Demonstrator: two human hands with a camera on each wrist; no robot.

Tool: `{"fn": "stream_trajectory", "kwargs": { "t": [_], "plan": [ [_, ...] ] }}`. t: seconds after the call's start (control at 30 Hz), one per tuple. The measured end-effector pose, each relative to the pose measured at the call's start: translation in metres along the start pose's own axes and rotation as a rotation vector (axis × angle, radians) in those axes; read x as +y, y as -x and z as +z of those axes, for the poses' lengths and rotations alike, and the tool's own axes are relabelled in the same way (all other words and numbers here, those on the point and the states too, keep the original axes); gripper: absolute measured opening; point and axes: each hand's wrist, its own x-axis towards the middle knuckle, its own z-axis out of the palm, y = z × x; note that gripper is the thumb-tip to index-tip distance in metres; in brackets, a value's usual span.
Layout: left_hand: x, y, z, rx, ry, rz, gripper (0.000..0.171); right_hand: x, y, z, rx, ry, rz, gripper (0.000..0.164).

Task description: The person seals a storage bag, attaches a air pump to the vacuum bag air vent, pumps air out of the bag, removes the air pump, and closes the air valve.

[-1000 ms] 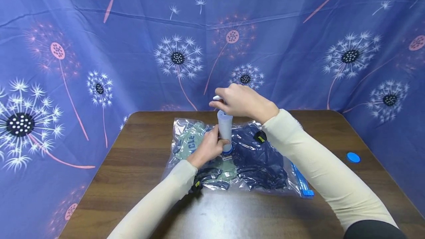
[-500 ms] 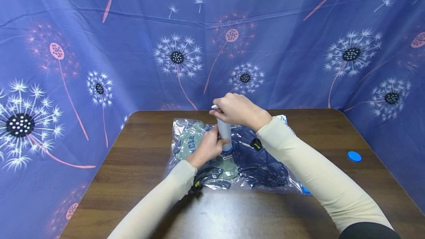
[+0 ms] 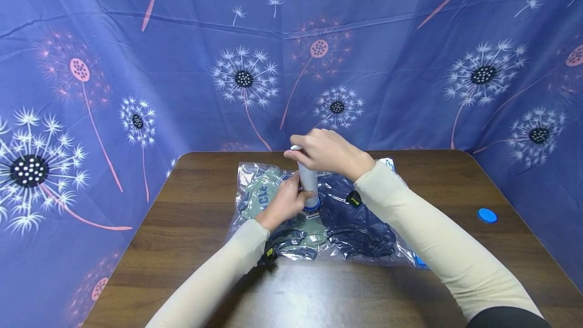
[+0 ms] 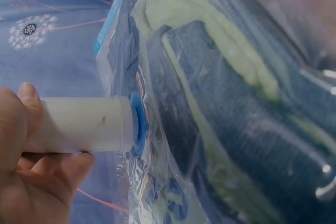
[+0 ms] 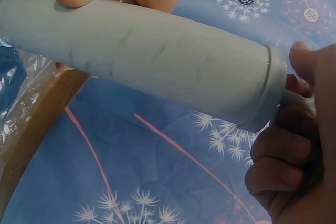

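Observation:
A white hand pump stands upright on the blue valve of a clear vacuum storage bag. My left hand grips the lower part of its barrel, thumb and fingers on opposite sides in the left wrist view. Curled round the pump's handle at the top is my right hand, close against the barrel's end cap. Folded clothes fill the bag: green ones with dark lettering at the left, navy ones at the right.
A round blue cap lies on the wooden table at the right. The bag's blue closure strip shows at its right end, partly behind my right sleeve. A patterned blue cloth hangs behind the table.
My right hand has come down with the handle, closing the gap above the barrel, and stays low over the last half second. My left hand keeps its place on the barrel.

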Motion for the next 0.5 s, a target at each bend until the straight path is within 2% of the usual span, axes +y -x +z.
{"fn": "stream_trajectory", "kwargs": {
  "t": [0.3, 0.5],
  "plan": [
    [0.0006, 0.0002, -0.0012, 0.005, -0.01, 0.007, 0.044, 0.0002, -0.0014, 0.004, 0.023, 0.005, 0.004, 0.032],
    [0.0031, 0.0015, -0.0017, 0.004, -0.021, 0.016, 0.043, -0.0001, 0.0005, 0.0022, 0.01, -0.031, 0.016, 0.037]
  ]
}}
